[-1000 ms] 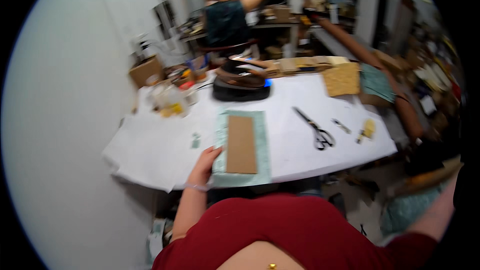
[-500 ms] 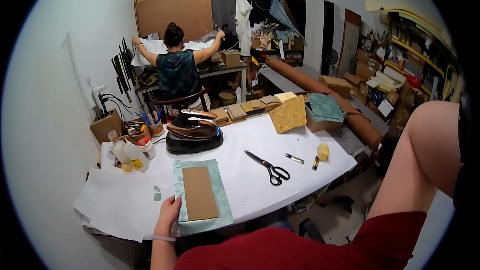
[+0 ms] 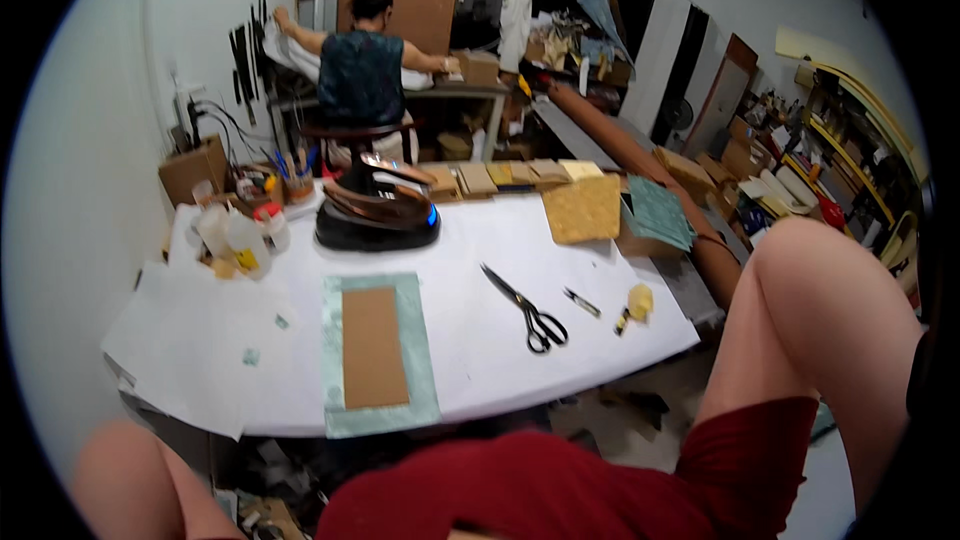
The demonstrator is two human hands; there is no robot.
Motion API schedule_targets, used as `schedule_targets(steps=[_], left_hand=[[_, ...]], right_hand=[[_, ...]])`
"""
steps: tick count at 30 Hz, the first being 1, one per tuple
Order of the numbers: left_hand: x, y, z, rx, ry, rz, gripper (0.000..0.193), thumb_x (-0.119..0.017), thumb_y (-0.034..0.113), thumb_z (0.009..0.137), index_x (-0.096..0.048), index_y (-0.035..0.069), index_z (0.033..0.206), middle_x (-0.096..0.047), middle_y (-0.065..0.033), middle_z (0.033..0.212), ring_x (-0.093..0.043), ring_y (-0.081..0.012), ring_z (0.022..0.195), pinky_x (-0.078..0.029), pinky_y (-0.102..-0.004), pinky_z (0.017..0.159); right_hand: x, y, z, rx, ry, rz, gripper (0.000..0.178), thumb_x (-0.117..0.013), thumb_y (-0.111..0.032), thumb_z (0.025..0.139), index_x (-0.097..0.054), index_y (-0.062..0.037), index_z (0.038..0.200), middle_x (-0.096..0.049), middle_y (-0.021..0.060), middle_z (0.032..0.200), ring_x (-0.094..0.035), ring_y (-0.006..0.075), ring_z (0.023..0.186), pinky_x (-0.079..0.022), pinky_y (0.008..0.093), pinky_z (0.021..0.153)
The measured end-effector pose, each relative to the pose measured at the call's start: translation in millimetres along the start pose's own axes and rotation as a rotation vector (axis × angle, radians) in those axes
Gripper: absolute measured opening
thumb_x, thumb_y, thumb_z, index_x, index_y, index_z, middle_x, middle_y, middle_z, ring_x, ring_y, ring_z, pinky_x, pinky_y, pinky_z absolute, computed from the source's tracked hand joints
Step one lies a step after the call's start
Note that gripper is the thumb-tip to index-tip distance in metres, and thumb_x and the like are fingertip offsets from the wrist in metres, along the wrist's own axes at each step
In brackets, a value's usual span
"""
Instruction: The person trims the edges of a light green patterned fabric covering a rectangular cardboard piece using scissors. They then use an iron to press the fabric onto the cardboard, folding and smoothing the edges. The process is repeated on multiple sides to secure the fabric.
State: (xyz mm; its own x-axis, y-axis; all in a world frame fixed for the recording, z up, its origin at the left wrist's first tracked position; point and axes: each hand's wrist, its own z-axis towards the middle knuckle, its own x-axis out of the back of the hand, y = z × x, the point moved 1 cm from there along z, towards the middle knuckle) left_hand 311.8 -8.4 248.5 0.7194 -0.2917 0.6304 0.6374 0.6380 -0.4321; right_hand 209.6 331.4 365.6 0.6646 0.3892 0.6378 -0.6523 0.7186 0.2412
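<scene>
Neither of my hands shows; my bent left arm is at the lower left and my bent right arm at the right, both apart from the table. At the table's front edge lies a pale teal patterned fabric piece, flat, with a brown cardboard rectangle on top. Fabric shows all round the board. To its right are black-handled scissors, small thread snips, a yellow lump and a small dark-and-gold object. Two teal scraps lie to the left.
A copper-and-black iron rests on its base behind the fabric. Bottles crowd the back left. A mottled yellow board leans before a box with teal pieces. Beyond the table, another person sits at a bench.
My left hand has let go of the fabric and board and left the view. The whole view has shifted. The other person's arms have come down toward the bench.
</scene>
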Motion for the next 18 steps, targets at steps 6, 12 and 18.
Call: schedule_targets(steps=[6,12,18], left_hand=[[-36.7,-5.6,-0.3,-0.048,-0.050,0.008,0.043,-0.051,0.023,0.101,-0.050,0.012,0.142,-0.049,-0.0057,0.149,-0.044,-0.0229,0.139,-0.029,-0.0431,0.117],[-45.1,-7.7,-8.6,-0.051,-0.068,-0.024,0.042,-0.047,0.028,0.103,-0.049,0.017,0.143,-0.047,-0.0005,0.150,-0.041,-0.0197,0.141,-0.024,-0.0444,0.119],[-40.0,-6.7,-21.6,-0.106,-0.078,0.001,0.041,-0.042,0.033,0.104,-0.048,0.022,0.144,-0.046,0.0047,0.152,-0.038,-0.0165,0.143,-0.019,-0.0457,0.121]], right_hand=[[-1.6,4.7,-11.0,-0.004,-0.006,-0.065,0.046,-0.060,-0.029,0.096,-0.050,-0.0056,0.135,-0.053,0.0147,0.135,-0.050,0.0282,0.123,-0.039,0.0444,0.102],[-27.4,29.7,-8.9,-0.026,-0.042,-0.027,0.049,-0.061,-0.030,0.096,-0.050,-0.0060,0.137,-0.052,0.0152,0.137,-0.049,0.0292,0.126,-0.039,0.0455,0.104],[-53.0,46.0,-8.2,-0.023,-0.019,-0.014,0.052,-0.062,-0.031,0.095,-0.049,-0.0063,0.139,-0.051,0.0157,0.139,-0.048,0.0302,0.129,-0.038,0.0466,0.106]])
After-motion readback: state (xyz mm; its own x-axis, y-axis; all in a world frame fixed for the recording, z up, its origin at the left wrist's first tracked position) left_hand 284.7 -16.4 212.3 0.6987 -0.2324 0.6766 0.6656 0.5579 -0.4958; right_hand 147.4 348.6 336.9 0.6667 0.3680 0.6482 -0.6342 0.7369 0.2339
